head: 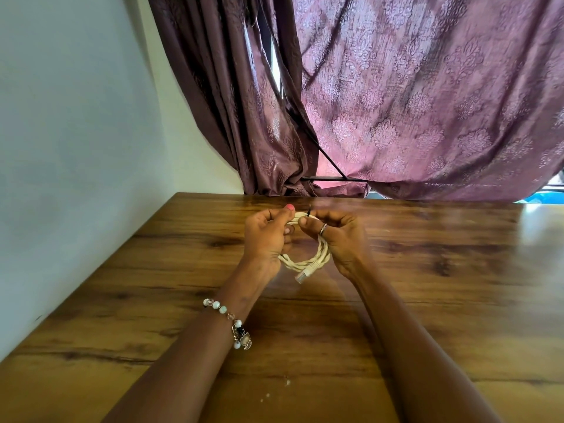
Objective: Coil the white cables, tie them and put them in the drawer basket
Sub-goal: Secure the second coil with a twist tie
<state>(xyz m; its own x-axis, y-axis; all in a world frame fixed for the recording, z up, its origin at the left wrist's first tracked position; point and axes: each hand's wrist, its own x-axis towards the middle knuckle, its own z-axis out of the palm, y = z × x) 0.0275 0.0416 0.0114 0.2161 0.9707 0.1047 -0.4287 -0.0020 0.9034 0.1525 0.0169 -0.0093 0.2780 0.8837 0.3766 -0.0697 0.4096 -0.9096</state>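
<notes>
Above the wooden table (427, 270), near its middle, we see 2 bare hands holding 1 coiled white cable (308, 261) up off the surface. Going from the left, a pale wall (76, 132) runs along the table's left edge. Next comes the left forearm, wearing a beaded bracelet (228, 319) with a small charm at the wrist. The left hand (267, 236) is closed on the left side of the coil, its thumb, with a pink painted nail, pressed onto the top of the loop. The cable forms a round coil of several twisted turns hanging between the 2 hands, and a clear plug (306, 271) at 1 end sticks out downward from the coil's lower edge. At the top of the loop, between the thumbs, a short dark tie end (309, 212) pokes upward; we cannot tell whether it is fastened. The right hand (341, 239) is closed on the right side of the coil, fingertips pinching at the top just beside the left thumb, and it wears a ring (323, 229) on 1 finger. Behind the table hangs a purple patterned curtain (427, 102), filling the back and right of the view. A few pale crumbs (287, 383) lie on the table between the forearms.
</notes>
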